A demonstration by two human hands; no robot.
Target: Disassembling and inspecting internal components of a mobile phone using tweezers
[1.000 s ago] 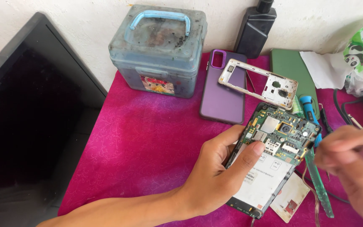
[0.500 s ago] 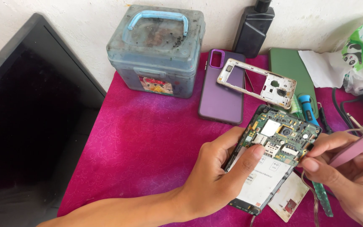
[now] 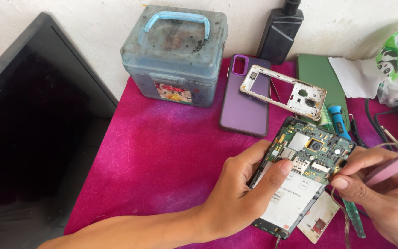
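A phone repair workbench: opened phone [image 3: 300, 180], loose frame [image 3: 283, 91], cases, tools.

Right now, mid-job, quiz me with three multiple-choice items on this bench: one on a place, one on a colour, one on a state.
1. Where does the bare phone frame lie?
A. partly on the purple phone case
B. inside the plastic box
C. on the dark screen

2. What colour is the cloth on the table?
A. green
B. magenta
C. grey

3. What state is the opened phone in?
A. back cover on
B. lying untouched on the cloth
C. circuit board exposed, gripped by the left hand

Answers: 1 A, the frame's left end overlaps the case. 2 B, the patterned cloth is bright pink-magenta. 3 C, green board shows; the right hand brings a pink tool to its edge.
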